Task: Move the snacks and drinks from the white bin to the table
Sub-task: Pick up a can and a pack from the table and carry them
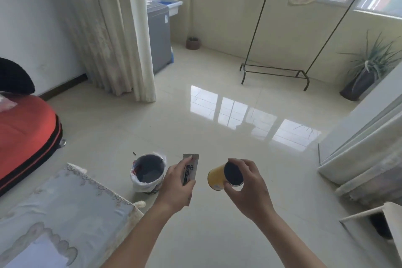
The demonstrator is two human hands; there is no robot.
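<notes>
From the head camera I look down over a shiny pale floor. In the lower middle of the frame two bare arms reach forward. The left hand [176, 190] pinches a slim grey packet [191, 166] upright between thumb and curled fingers. The right hand [250, 189] curls round a yellow can [216, 177], tipped so its dark end faces me. Both items are in the air, near each other but not touching.

The bin [141, 185], lined with a white bag, stands on the floor just left of the left hand. I see a little red and blue at its inner edge but cannot tell whether there are more snacks inside. The table [65, 202], covered with a pale blue lace-edged cloth, fills the lower left corner, beside the bin. A red suitcase [26, 132] lies at the left edge.

I judge this to be the carrying step: two items are out of the bin and not yet set down. The next move calls for swinging both hands left over the cloth, lowering them, righting the can so it stands, then letting go
</notes>
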